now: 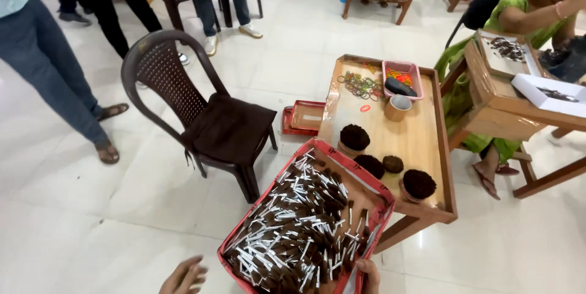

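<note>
Two hands at red tray (366, 179) of sticks, right hand (368, 276) grip clamped on rim, left hand (185, 277) apart

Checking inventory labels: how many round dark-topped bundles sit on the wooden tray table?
4. One at the table's left edge, one just behind the red box, a smaller one beside it, one near the front right corner. The box may hide more.

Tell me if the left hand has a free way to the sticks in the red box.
Probably yes. The left hand hovers open just beside the red box, nothing lies between, and the sticks lie uncovered. The right hand grips the far edge.
</note>
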